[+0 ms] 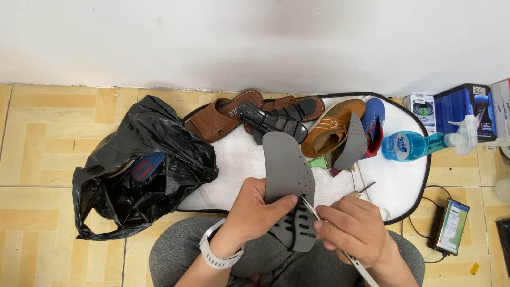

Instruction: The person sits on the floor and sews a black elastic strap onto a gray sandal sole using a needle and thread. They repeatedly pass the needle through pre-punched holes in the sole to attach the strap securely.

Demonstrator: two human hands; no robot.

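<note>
My left hand (254,210) grips a grey perforated shoe insole (287,170) by its lower left edge and holds it upright over my lap. A white watch sits on that wrist. My right hand (355,229) holds a thin metal tool (311,208) with its tip against the insole's slotted lower part. A second grey insole (351,142) leans on a tan suede shoe (330,127) on the white mat (398,183).
On the mat lie brown sandals (222,117), a black sandal (272,123) and a blue shoe (373,114). A black plastic bag (139,170) sits left. A blue spray bottle (419,144), boxes (465,109) and a phone (452,226) lie right. A white wall runs behind.
</note>
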